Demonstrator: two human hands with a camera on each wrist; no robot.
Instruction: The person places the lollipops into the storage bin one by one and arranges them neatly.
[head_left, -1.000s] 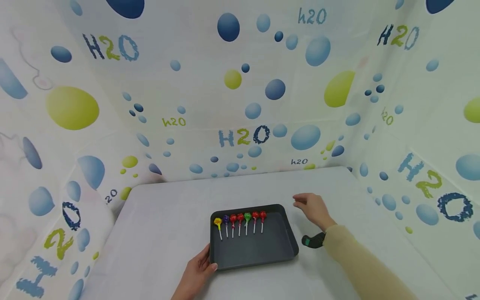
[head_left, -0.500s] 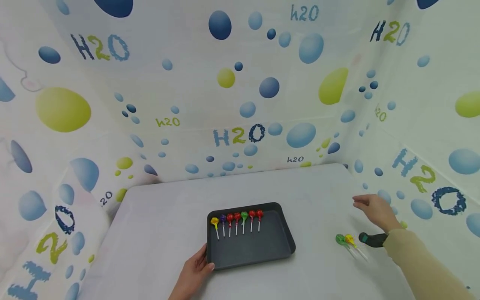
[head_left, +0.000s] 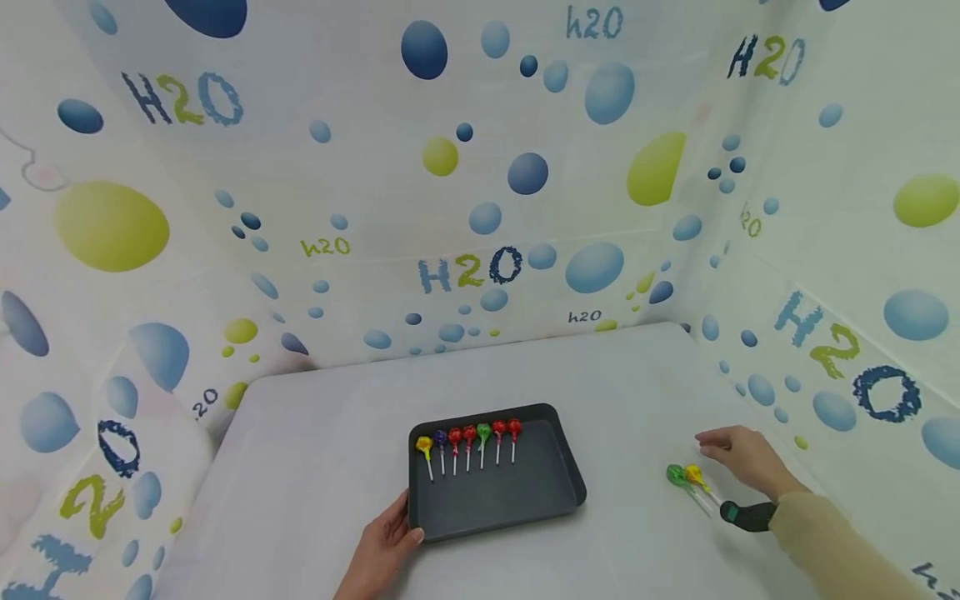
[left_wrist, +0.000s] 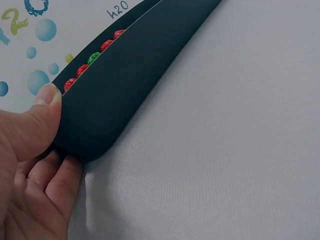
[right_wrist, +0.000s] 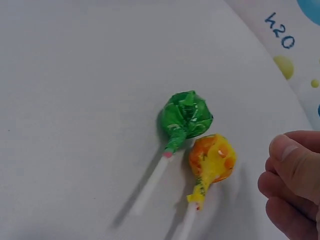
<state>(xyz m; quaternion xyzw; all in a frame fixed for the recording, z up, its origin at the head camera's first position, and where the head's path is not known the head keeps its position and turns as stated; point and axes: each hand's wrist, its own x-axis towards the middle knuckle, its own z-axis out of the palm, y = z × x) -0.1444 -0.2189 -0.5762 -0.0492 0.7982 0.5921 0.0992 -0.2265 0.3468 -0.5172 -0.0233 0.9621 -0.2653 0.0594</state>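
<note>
My left hand (head_left: pixel 377 548) grips the front left corner of a dark grey baking tray (head_left: pixel 502 505), thumb on the rim and fingers below, as the left wrist view shows. Along the tray's far side lies a row of several wrapped lollipops: yellow, purple, red and green (head_left: pixel 483 432). On the tabletop right of the tray, a green lollipop (right_wrist: pixel 187 116) and a yellow-orange lollipop (right_wrist: pixel 213 159) lie side by side, sticks toward me. Just right of these two is my right hand (head_left: pixel 750 460), loosely curled, with nothing visible in it and apart from both.
A white cloth covers the table (head_left: pixel 330 442). Walls of white fabric (head_left: pixel 360 167) printed with bubbles and H2O lettering enclose it at the back and sides. A dark band (head_left: pixel 746 515) sits around my right wrist.
My right hand has moved right from beside the tray, then lower toward the two loose lollipops, which have come into sight. The left hand keeps its grip on the tray. The view has shifted slightly.
</note>
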